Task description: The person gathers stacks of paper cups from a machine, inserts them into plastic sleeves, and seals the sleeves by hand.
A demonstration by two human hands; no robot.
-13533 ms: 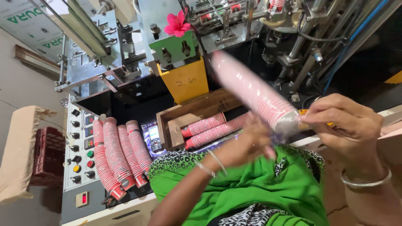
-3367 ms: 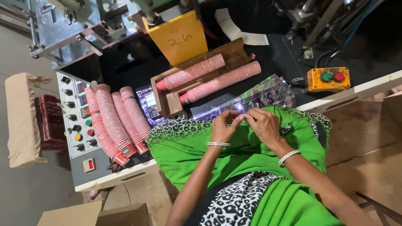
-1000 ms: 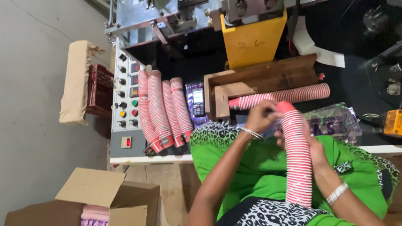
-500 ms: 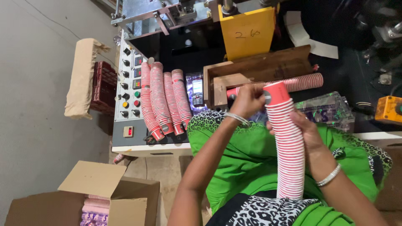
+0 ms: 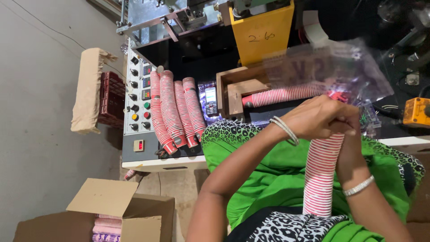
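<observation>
Both hands meet at the top of a tall nested stack of red-and-white striped paper cups (image 5: 321, 172), standing upright on the green-clad lap. Left hand (image 5: 316, 117) comes over the top, wrist bent, fingers curled shut on the stack's upper end. Right hand (image 5: 347, 134) comes up from below, fingers closed beside it. Clear printed plastic bag (image 5: 331, 67) is blurred just above both hands; which fingers pinch it, can't tell.

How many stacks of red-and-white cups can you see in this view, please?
6: four stacks lean side by side by the control panel, one lies in the wooden tray, one is upright in both hands. Others may be hidden.
</observation>
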